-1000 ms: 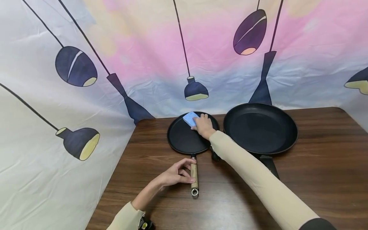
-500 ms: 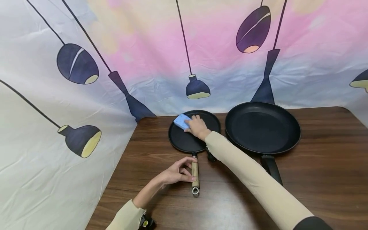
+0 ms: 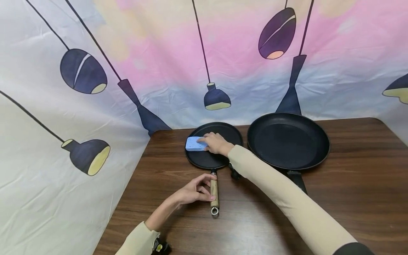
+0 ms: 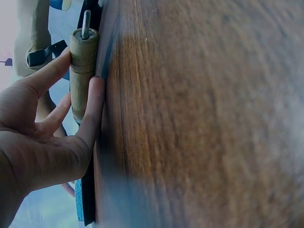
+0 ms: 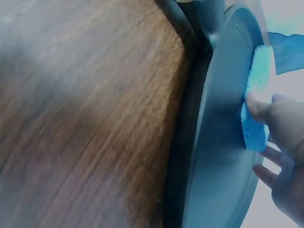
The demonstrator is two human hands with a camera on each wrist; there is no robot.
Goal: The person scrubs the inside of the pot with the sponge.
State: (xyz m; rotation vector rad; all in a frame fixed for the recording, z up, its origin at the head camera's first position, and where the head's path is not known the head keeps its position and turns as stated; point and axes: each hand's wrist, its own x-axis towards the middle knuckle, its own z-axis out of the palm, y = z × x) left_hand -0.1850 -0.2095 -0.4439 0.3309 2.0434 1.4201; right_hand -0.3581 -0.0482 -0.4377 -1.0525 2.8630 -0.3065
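A small flat black pan (image 3: pixel 220 159) lies on the wooden table, its wooden handle (image 3: pixel 214 189) pointing toward me. My left hand (image 3: pixel 192 191) holds that handle from the left side; in the left wrist view, its fingers lie along the wood (image 4: pixel 81 97). On the pan's left part sits a light blue sponge (image 3: pixel 195 143). My right hand (image 3: pixel 216 143) grips the sponge's right end, and the right wrist view shows thumb and fingers pinching the sponge (image 5: pixel 256 128) against the pan's surface.
To the right stands a larger black frying pan (image 3: pixel 288 141), its black handle (image 3: pixel 297 180) partly behind my right sleeve. The brown table (image 3: pixel 360 184) ends at the back against a cloth (image 3: pixel 172 71) printed with lamps.
My right hand has moved the sponge left and toward me across the pan, from its back edge to its left side. My left hand stays on the handle.
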